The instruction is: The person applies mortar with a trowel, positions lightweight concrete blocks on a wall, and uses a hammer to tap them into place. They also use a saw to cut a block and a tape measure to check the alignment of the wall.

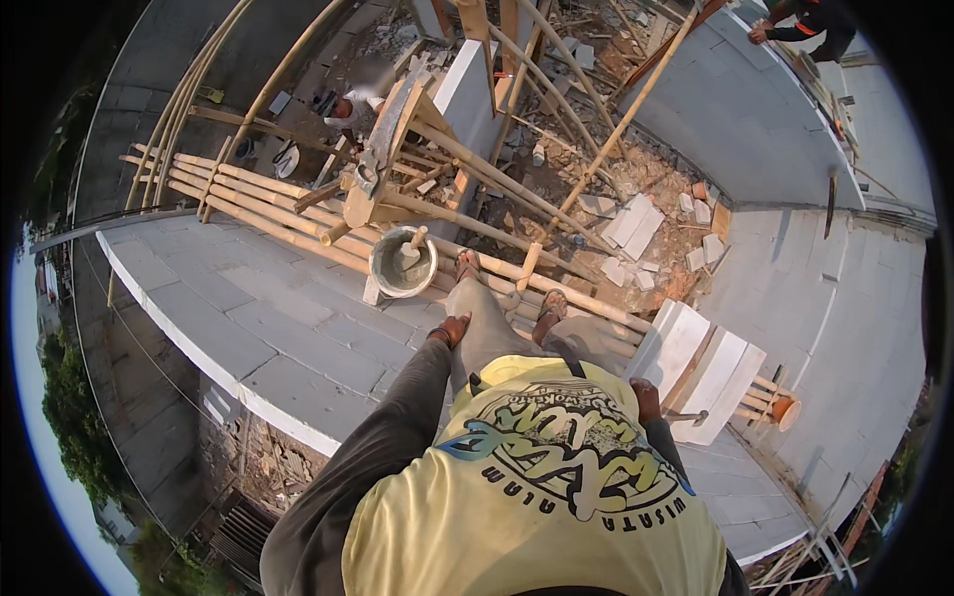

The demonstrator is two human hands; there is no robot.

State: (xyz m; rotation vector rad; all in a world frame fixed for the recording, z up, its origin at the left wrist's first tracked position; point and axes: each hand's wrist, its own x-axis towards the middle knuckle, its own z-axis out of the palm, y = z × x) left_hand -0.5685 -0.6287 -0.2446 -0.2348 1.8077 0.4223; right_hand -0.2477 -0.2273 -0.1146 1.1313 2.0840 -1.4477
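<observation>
My left hand (454,330), with a dark band at its wrist, lies against my left knee with nothing visible in it. To its upper left stands a bucket (378,266) of wet grey mortar, with a trowel (410,252) resting in it. My right hand (645,395) is low beside the pale blocks (722,368) at my right. A tool like a hammer (688,415) shows close to that wrist; whether my fingers touch it is hidden. My sandalled feet are on bamboo poles (502,266).
A grey block wall (268,313) runs along my left. Below lies rubble with broken slabs (633,226). Slanted bamboo props (624,129) cross ahead. One person (350,111) is lower down at the upper left, another (810,25) at the wall top, upper right.
</observation>
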